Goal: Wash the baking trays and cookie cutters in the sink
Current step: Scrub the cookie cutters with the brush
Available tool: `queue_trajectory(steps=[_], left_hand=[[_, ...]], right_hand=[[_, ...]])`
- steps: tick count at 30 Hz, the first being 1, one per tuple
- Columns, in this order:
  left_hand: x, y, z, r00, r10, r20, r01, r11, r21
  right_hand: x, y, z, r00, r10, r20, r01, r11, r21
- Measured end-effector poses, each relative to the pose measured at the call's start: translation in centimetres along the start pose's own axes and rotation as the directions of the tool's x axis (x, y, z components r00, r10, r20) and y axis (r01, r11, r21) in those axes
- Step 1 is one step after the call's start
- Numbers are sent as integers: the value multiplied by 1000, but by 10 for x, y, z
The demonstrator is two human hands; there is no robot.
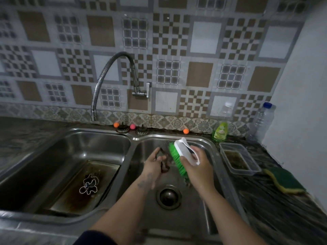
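From the head camera, over the right basin (208, 218) the left hand (153, 165) pinches a dark cookie cutter (165, 167) in its fingers, while the right hand (196, 167) is clamped round a green-bristled scrub brush (177, 156) just beside it. The cutter looks light, thin, stiff and likely slippery when wet; best held by its rim. A second cutter (88, 185) lies on a stained baking tray (99, 188) in the left basin (99, 144). A clear tub (254, 169) on the table holds murky residue.
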State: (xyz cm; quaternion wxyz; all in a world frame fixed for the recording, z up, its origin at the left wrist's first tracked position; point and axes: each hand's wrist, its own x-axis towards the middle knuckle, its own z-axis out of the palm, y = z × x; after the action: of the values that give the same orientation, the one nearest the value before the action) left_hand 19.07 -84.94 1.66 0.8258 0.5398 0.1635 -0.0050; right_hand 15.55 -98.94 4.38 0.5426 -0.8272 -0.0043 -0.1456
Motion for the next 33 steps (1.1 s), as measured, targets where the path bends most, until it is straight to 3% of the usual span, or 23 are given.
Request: queue_trajectory(steps=[2, 6, 9, 13, 16, 20, 23, 26, 30, 33], left_hand=[[-11, 6, 1, 1000, 20, 19, -20, 1000, -3], [-18, 27, -6, 971, 176, -160, -189, 980, -69], [-14, 37, -20, 954, 193, -229, -232, 960, -154], [-23, 30, -22, 971, 178, -161, -190, 980, -62], [-13, 28, -26, 963, 195, -186, -194, 981, 25], [1, 43, -65, 934, 247, -260, -204, 962, 180], [9, 51, -119, 917, 285, -280, -116, 861, 495], [19, 56, -176, 915, 295, -276, -6, 693, 721], [36, 54, -231, 944, 224, -244, 63, 600, 798], [56, 53, -261, 962, 228, -149, 25, 470, 882]], right_hand=[[2, -4, 3, 995, 29, 94, -33, 999, 37], [-10, -12, 16, 982, -20, 187, 8, 998, 67], [-19, -15, 23, 970, -71, 233, 56, 996, 70], [-10, -24, 36, 983, -98, 154, 94, 995, 30], [-1, -24, 46, 993, -77, 87, 82, 995, -52], [-3, -22, 64, 990, -9, 138, 23, 994, -104], [-9, -24, 92, 987, -20, 160, 40, 991, -126], [-13, -32, 128, 978, -58, 203, 91, 983, -161], [-17, -37, 172, 963, -92, 253, 145, 969, -198], [-18, -33, 200, 965, -87, 248, 154, 951, -267]])
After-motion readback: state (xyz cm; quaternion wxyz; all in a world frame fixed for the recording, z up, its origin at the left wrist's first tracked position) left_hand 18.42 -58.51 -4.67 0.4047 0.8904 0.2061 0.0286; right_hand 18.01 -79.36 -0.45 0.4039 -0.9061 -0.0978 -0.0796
